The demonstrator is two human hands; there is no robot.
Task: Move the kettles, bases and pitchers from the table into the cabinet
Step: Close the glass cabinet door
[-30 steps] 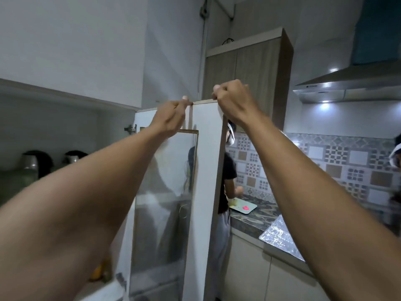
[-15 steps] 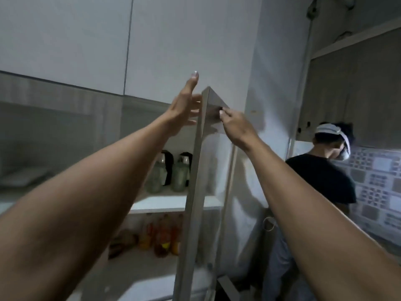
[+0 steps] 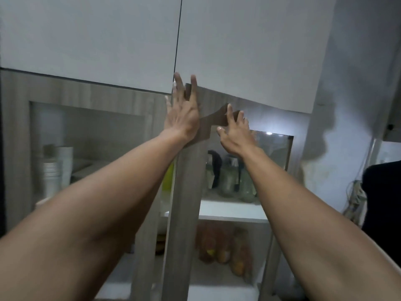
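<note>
Two glass pitchers [image 3: 227, 183] are seen upright, long axis vertical, dark handles turned left, side by side on the white shelf [image 3: 232, 211] behind the glass cabinet door [image 3: 187, 203]. Left hand [image 3: 182, 120] is laid flat on the door's top corner, fingers straight, pointing up. Right hand [image 3: 236, 135] is pressed against the top rail, fingers spread, nothing gripped.

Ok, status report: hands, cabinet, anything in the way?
Left hand open, flat on cabinet door. Right hand open, fingers touching door top. Pitchers on shelf behind the glass. Nothing blocking the hands.
</note>
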